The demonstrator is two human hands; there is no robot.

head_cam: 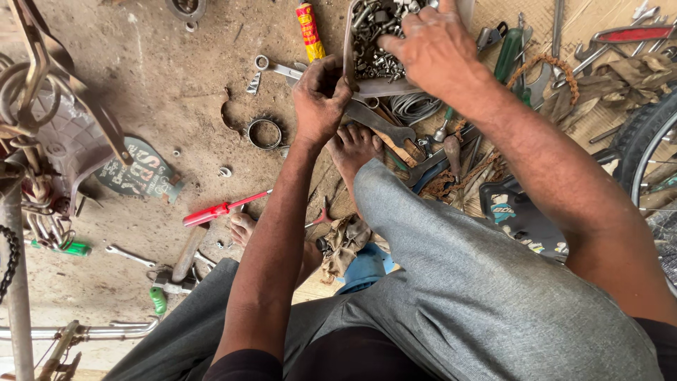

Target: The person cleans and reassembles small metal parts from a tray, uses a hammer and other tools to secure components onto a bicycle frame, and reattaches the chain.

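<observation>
A grey plastic tray (pixel 384 87) full of nuts and bolts (pixel 377 42) is tilted up at the top middle of the head view. My left hand (pixel 321 99) grips its near left corner. My right hand (pixel 430 46) rests on the heap of small metal parts inside, fingers spread among them. Both forearms reach out over my grey-trousered knees. My bare foot (pixel 352 148) sits on the ground just below the tray, beside a large open-ended spanner (pixel 384 127).
Tools litter the dirt floor: a red screwdriver (pixel 222 208), a metal ring (pixel 263 134), a yellow tube (pixel 309 32), a rusty chain (pixel 543 67), pliers and spanners at right. A bicycle wheel (pixel 645 141) stands at right, a bike frame and chain at left.
</observation>
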